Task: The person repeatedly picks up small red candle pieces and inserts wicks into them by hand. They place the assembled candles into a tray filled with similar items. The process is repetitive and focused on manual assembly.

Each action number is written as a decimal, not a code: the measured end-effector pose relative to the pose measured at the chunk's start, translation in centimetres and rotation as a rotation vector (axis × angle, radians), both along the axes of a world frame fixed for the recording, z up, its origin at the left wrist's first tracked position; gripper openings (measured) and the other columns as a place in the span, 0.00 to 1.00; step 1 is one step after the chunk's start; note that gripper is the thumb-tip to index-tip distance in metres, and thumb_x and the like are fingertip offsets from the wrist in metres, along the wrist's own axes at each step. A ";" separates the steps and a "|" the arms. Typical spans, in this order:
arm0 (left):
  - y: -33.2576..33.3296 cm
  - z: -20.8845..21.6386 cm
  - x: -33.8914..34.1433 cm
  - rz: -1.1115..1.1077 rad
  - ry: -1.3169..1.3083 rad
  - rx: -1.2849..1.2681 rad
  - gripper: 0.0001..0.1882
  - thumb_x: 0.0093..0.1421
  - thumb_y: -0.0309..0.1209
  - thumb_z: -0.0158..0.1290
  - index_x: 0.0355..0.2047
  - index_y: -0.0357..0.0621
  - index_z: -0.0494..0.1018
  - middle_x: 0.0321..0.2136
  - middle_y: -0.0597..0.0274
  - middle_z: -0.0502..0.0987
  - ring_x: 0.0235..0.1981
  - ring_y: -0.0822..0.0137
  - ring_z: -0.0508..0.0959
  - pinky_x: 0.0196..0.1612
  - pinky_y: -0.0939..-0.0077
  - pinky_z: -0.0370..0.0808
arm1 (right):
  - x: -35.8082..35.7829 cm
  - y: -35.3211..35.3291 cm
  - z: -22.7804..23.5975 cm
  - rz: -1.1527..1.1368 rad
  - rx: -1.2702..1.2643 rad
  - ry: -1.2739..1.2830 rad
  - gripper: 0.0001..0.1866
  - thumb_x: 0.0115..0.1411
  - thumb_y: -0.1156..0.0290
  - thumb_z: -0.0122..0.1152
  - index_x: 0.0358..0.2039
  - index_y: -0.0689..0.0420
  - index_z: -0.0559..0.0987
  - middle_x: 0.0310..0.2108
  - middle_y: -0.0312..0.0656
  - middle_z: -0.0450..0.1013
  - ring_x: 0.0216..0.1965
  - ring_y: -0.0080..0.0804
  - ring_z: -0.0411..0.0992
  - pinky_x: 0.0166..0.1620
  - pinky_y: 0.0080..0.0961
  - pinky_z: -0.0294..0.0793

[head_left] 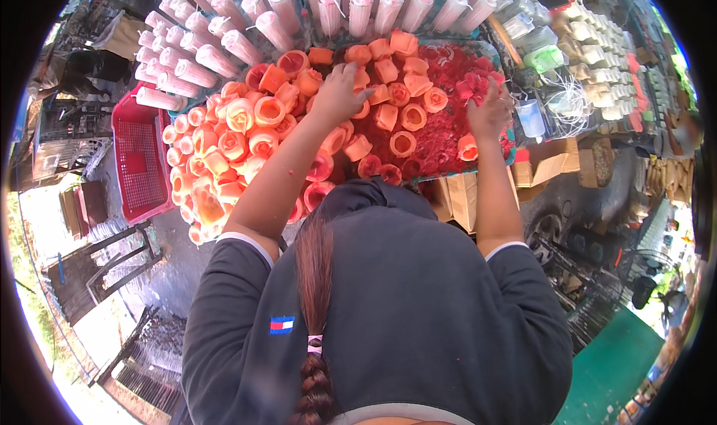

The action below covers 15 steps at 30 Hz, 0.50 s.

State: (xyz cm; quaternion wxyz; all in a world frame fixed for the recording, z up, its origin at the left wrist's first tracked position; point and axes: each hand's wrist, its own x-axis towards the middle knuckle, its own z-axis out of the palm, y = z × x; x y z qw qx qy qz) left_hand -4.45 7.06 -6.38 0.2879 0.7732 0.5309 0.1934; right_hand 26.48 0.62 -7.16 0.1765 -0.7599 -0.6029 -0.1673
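Note:
Many orange rose-shaped cups [234, 145], some hollow and some with curled petals, are heaped on the left and middle of a long tray. My left hand [340, 92] reaches over the heap with fingers apart, resting on or just above the cups at the back; I see nothing gripped in it. At the tray's right end, my right hand [489, 113] has thumb and fingers around a ruffled red flower-shaped piece [471, 87]. Below that hand a single orange cup [467, 147] lies on a bed of loose red pieces [441, 137].
Rows of pale pink candles [359, 14] with wicks stand behind the tray. On the left is a red plastic basket [140, 152]. White cord [569, 104] and small clear containers [519, 25] lie to the right. Cardboard boxes [549, 163] sit below the tray's right end.

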 end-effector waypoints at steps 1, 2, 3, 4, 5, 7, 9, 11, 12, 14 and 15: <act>0.1 0.3 -0.1 0.015 -0.005 0.003 0.32 0.53 0.46 0.55 0.52 0.39 0.64 0.52 0.46 0.64 0.54 0.48 0.64 0.56 0.63 0.62 | -1.6 -0.1 0.2 0.138 0.028 0.016 0.29 0.44 0.66 0.65 0.49 0.49 0.67 0.46 0.49 0.68 0.46 0.50 0.68 0.48 0.40 0.68; 0.4 0.3 -0.2 0.002 -0.012 -0.021 0.32 0.53 0.47 0.55 0.52 0.39 0.64 0.52 0.46 0.64 0.54 0.49 0.65 0.56 0.63 0.62 | -3.3 -0.3 0.6 0.272 0.059 0.033 0.28 0.45 0.65 0.64 0.48 0.48 0.68 0.46 0.48 0.69 0.46 0.49 0.69 0.47 0.40 0.69; 0.7 0.3 -0.6 -0.006 -0.017 -0.045 0.32 0.53 0.47 0.55 0.52 0.38 0.65 0.52 0.46 0.64 0.54 0.49 0.65 0.56 0.63 0.62 | -5.7 -0.9 1.7 0.388 -0.233 0.207 0.25 0.47 0.64 0.61 0.47 0.48 0.69 0.46 0.46 0.68 0.44 0.47 0.70 0.45 0.40 0.70; 0.9 0.3 -0.8 -0.023 -0.029 -0.071 0.32 0.53 0.47 0.55 0.52 0.38 0.65 0.52 0.46 0.64 0.54 0.49 0.65 0.56 0.63 0.62 | -7.9 -2.0 3.1 0.489 -0.529 0.378 0.22 0.49 0.63 0.59 0.46 0.48 0.70 0.46 0.44 0.68 0.43 0.45 0.71 0.42 0.40 0.72; 0.9 0.7 -0.9 -0.024 -0.037 -0.060 0.32 0.53 0.47 0.55 0.51 0.38 0.65 0.52 0.46 0.64 0.53 0.49 0.65 0.56 0.63 0.63 | -9.7 -2.9 4.0 0.576 -0.790 0.302 0.20 0.50 0.61 0.58 0.44 0.51 0.71 0.46 0.44 0.68 0.41 0.44 0.72 0.40 0.40 0.73; 0.7 1.5 -1.3 -0.018 -0.051 -0.039 0.31 0.53 0.47 0.56 0.50 0.37 0.66 0.52 0.46 0.65 0.53 0.50 0.66 0.56 0.63 0.63 | -11.9 -4.9 4.4 0.680 -1.072 0.200 0.20 0.49 0.62 0.58 0.43 0.53 0.72 0.46 0.44 0.68 0.41 0.43 0.72 0.38 0.39 0.74; 0.7 1.3 -1.6 -0.003 -0.112 0.049 0.27 0.52 0.45 0.56 0.47 0.38 0.69 0.49 0.46 0.67 0.51 0.49 0.68 0.54 0.62 0.65 | -12.9 -6.7 3.6 0.715 -1.116 0.147 0.23 0.45 0.67 0.61 0.44 0.53 0.71 0.48 0.45 0.66 0.43 0.45 0.70 0.37 0.39 0.75; 0.6 1.4 -1.8 0.024 -0.167 0.083 0.24 0.52 0.43 0.57 0.44 0.38 0.71 0.48 0.47 0.68 0.49 0.49 0.69 0.53 0.62 0.65 | -13.3 -7.6 2.2 0.785 -0.948 0.032 0.22 0.44 0.67 0.62 0.43 0.54 0.71 0.48 0.45 0.65 0.46 0.47 0.68 0.35 0.39 0.76; 0.5 1.7 -1.9 0.043 -0.192 0.073 0.23 0.52 0.42 0.57 0.43 0.39 0.72 0.48 0.47 0.69 0.50 0.50 0.69 0.53 0.62 0.65 | -13.4 -7.8 1.7 0.818 -0.861 -0.023 0.22 0.44 0.68 0.62 0.43 0.54 0.71 0.48 0.45 0.64 0.47 0.48 0.67 0.34 0.39 0.76; 0.1 3.1 -2.5 0.084 -0.251 0.074 0.20 0.52 0.40 0.57 0.40 0.39 0.74 0.48 0.48 0.69 0.50 0.50 0.69 0.53 0.62 0.65 | -13.4 -7.7 1.9 0.777 -0.948 -0.020 0.22 0.44 0.63 0.63 0.41 0.55 0.72 0.49 0.44 0.62 0.51 0.47 0.62 0.40 0.42 0.74; -0.2 4.4 -2.9 0.097 -0.289 0.081 0.18 0.52 0.39 0.57 0.38 0.38 0.74 0.47 0.49 0.70 0.50 0.51 0.69 0.53 0.63 0.65 | -13.4 -7.8 2.1 0.749 -0.994 -0.016 0.23 0.44 0.61 0.64 0.40 0.56 0.72 0.50 0.43 0.61 0.53 0.47 0.60 0.43 0.43 0.74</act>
